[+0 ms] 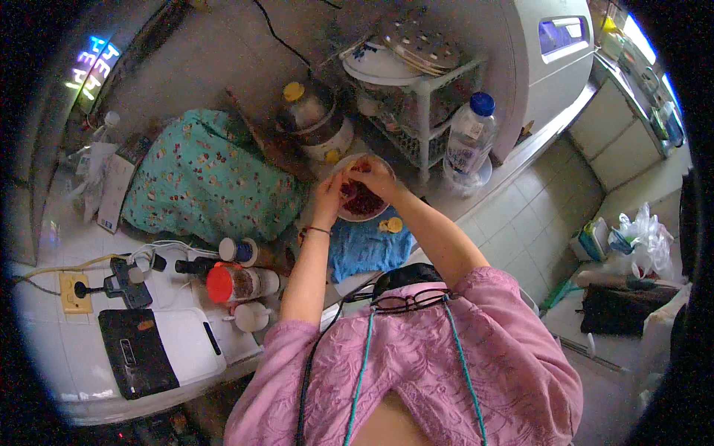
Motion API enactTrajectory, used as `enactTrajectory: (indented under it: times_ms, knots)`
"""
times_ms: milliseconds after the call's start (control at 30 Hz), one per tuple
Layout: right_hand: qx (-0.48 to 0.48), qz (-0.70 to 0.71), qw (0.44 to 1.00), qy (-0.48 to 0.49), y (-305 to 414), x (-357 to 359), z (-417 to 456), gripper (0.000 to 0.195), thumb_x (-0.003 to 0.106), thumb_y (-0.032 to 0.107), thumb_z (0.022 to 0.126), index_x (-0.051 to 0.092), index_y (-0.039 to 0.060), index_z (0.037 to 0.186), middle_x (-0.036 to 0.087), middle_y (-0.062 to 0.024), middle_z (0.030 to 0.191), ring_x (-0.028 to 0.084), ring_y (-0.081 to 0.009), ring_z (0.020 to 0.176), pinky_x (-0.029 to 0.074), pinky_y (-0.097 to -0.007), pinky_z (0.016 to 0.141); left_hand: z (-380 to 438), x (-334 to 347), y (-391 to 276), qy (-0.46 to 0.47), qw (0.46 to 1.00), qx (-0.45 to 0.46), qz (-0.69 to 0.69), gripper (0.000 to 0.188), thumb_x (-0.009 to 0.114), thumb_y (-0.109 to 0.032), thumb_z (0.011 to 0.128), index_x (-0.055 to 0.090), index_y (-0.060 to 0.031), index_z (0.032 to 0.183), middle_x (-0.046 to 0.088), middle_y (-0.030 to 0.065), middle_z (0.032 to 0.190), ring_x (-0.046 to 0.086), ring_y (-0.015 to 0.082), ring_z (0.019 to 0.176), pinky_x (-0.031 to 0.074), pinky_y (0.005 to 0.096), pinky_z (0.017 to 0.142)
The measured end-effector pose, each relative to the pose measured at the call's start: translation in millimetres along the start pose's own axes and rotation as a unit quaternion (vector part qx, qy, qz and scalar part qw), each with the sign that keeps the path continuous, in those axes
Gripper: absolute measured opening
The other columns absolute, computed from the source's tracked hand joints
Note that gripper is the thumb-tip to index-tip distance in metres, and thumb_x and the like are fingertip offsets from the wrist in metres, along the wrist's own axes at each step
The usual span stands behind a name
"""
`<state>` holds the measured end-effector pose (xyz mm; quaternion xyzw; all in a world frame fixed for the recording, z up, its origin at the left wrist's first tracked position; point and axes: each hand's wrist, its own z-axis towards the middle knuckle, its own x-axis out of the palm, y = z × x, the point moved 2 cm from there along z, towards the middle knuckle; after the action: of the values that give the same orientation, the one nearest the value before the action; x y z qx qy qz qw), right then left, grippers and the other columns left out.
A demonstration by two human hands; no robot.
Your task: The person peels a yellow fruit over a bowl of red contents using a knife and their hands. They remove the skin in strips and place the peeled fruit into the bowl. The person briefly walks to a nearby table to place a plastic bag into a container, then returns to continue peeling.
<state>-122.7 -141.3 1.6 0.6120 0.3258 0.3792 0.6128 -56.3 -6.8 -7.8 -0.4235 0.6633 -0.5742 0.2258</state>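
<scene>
Both of my hands are over a white bowl (386, 211) that holds small dark red pieces (363, 203), perhaps pomegranate seeds. My left hand (330, 192) is at the bowl's left side, fingers bent around a pinkish-red piece that they partly hide. My right hand (372, 175) reaches in from the right, its fingers curled close to those of the left; what lies under them is hard to make out. Below the bowl a blue cloth (365, 251) is spread, with a small yellowish piece (394, 224) on it near the bowl.
A green patterned cloth (206, 173) covers something bulky at left. Behind the bowl stands a pot-like appliance (323, 139). A rack (425, 111) and a blue-capped plastic bottle (468, 142) are at right. A red-lidded jar (240, 282), a kitchen scale (189, 340) and a socket (75, 292) are at lower left.
</scene>
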Motion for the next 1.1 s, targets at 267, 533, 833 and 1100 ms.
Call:
enactTrajectory:
  times_ms: [267,533,833,1100]
  knots:
    - [0.025,0.072,0.997,-0.022,-3,-4,-3,0.031,0.072,0.017,0.071,0.059,0.0044,0.095,0.063,-0.0064,0.090,0.058,-0.0171,0.083,0.046,-0.0309,0.077,-58,-9,-9,-0.056,0.787,0.283,0.545,0.024,0.056,-0.018,0.084,0.061,-0.0051,0.104,0.059,0.0135,0.087,0.055,0.0305,0.075,0.045,0.0373,0.067]
    - [0.077,0.059,0.995,0.016,-27,-4,8,0.045,0.075,0.026,0.068,0.056,0.0044,0.103,0.061,-0.0081,0.097,0.056,-0.0213,0.091,0.045,-0.0329,0.083,-104,-5,24,0.024,0.815,0.176,0.551,0.034,0.071,-0.018,0.072,0.058,-0.0044,0.100,0.058,0.0107,0.080,0.057,0.0258,0.073,0.046,0.0374,0.065]
    - [-0.025,-0.127,0.990,0.051,-37,9,13,0.046,0.071,0.032,0.072,0.055,0.0044,0.105,0.060,-0.0100,0.103,0.055,-0.0239,0.095,0.043,-0.0332,0.086,-11,-14,-3,-0.008,0.985,0.083,0.149,0.027,0.067,-0.024,0.081,0.058,-0.0034,0.096,0.060,0.0044,0.086,0.059,0.0181,0.076,0.051,0.0294,0.061]
    - [0.021,-0.018,0.999,0.032,-45,-10,20,0.022,0.054,0.014,0.082,0.059,0.0021,0.100,0.062,-0.0108,0.092,0.058,-0.0211,0.086,0.045,-0.0291,0.079,-8,-12,1,0.022,0.984,-0.073,-0.158,0.024,0.056,-0.020,0.088,0.055,-0.0030,0.106,0.058,0.0085,0.100,0.058,0.0216,0.092,0.058,0.0393,0.067]
